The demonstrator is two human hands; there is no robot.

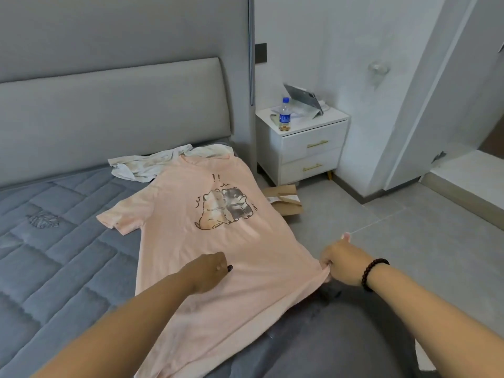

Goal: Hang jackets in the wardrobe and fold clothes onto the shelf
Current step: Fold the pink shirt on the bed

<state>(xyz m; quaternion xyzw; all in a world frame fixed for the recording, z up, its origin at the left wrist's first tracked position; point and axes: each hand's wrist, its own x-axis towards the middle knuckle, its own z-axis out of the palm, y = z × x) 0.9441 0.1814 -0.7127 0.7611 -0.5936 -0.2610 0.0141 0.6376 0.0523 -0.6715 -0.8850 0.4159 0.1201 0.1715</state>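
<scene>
a pink t-shirt (218,241) with a cartoon print lies spread face up on the bed (54,255), along its right edge, collar toward the headboard (109,105) and hem toward the person. the left hand (210,271) rests on the shirt's lower front with fingers curled under; i cannot tell whether it grips any cloth. the right hand (341,264), with a dark bead bracelet (372,272) on its wrist, pinches the shirt's right side edge just past the mattress edge and holds it taut. a crumpled white garment (152,165) lies at the head of the bed, touching the shirt's collar. beside the bed stands a white nightstand (308,148) with a water bottle (285,114) near its front left corner and a propped tablet (304,98) behind it. cardboard (285,199) lies on the floor below.
</scene>
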